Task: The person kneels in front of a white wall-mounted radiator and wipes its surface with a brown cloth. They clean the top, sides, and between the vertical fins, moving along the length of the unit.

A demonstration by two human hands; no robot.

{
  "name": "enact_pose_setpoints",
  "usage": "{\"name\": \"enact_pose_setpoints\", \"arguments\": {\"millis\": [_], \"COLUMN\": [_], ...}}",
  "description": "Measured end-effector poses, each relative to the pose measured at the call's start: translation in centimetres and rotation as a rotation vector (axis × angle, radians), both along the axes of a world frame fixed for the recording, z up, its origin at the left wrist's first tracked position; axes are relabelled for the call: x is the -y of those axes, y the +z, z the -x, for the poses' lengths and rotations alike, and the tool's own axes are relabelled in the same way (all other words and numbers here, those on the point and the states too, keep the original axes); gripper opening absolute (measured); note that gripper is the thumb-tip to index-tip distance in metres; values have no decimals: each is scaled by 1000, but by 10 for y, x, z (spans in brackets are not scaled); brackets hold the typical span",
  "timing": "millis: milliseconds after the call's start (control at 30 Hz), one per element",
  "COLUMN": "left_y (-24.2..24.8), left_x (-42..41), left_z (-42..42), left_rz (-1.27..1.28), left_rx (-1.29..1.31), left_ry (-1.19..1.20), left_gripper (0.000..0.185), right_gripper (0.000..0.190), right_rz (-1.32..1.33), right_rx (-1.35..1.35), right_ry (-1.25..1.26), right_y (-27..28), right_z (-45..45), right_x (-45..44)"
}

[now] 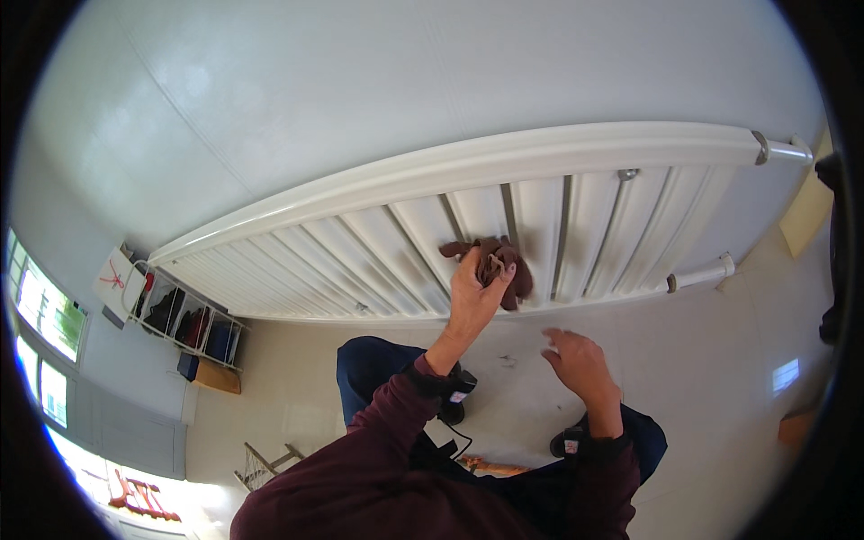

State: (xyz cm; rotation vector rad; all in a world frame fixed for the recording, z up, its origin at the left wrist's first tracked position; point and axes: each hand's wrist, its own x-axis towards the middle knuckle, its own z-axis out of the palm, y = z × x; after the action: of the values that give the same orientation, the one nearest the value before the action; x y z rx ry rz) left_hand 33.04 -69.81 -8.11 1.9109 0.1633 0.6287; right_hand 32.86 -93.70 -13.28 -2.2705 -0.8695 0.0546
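My left hand (476, 290) grips a crumpled dark brown cloth (516, 283) against the upright fins of a white radiator (418, 236). The cloth lies over the lower middle of the fins, and one end of it sticks out to the left. Lower and to the right, my right hand (582, 364) hangs in the air above the floor with its fingers apart and nothing in it. Dark gaps run between the fins near the cloth.
Pipes (702, 273) join the radiator's right end to the wall. A white wire shoe rack (185, 317) stands at its left end, with a cardboard box (217, 375) beside it. Small debris (506, 360) lies on the pale tiled floor (513, 391). A wooden stool (270, 466) is behind on the left.
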Motion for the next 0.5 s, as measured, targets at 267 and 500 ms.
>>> {"name": "enact_pose_setpoints", "arguments": {"millis": [267, 500], "left_y": [9, 11], "left_x": [51, 61], "left_z": [11, 18], "left_rz": [613, 362], "left_rx": [-175, -189], "left_ry": [-593, -584], "left_gripper": [51, 48], "right_gripper": [68, 90], "right_rz": [-686, -1094], "right_rx": [-376, -427], "right_ry": [-105, -249], "right_y": [36, 30], "right_z": [-9, -15], "right_x": [-1, 3]}}
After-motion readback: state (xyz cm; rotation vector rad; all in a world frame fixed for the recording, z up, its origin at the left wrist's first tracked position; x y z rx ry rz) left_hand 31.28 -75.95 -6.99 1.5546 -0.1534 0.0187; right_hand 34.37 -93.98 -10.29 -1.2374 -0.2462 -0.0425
